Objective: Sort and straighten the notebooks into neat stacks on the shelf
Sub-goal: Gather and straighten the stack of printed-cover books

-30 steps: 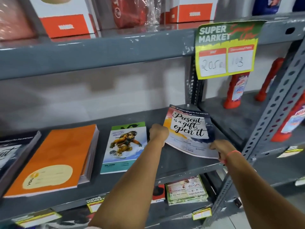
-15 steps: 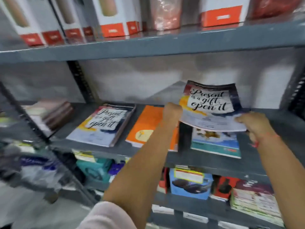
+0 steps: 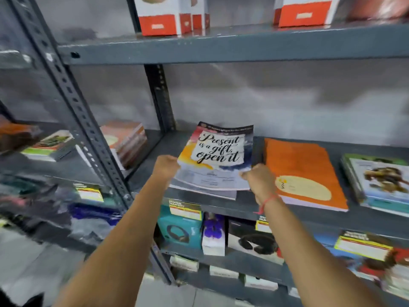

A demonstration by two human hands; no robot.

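I hold a "Present is a gift, open it" notebook (image 3: 218, 156) by its two lower corners, just above a stack of matching notebooks (image 3: 205, 192) at the left end of the grey shelf (image 3: 247, 206). My left hand (image 3: 166, 166) grips the left corner and my right hand (image 3: 257, 176) grips the right one. The far edge of the notebook tilts upward. To the right lies an orange notebook stack (image 3: 303, 173), then a stack with a monkey cover (image 3: 380, 182).
A perforated grey upright (image 3: 73, 103) stands at the left, with more notebook piles (image 3: 126, 140) behind it in the neighbouring bay. White-and-orange boxes (image 3: 163, 16) stand on the shelf above. Boxed goods (image 3: 179, 231) and price tags fill the shelf below.
Both hands carried the notebook leftward along the shelf, past the monkey-cover and orange stacks, to above the matching stack. The view swung left with it.
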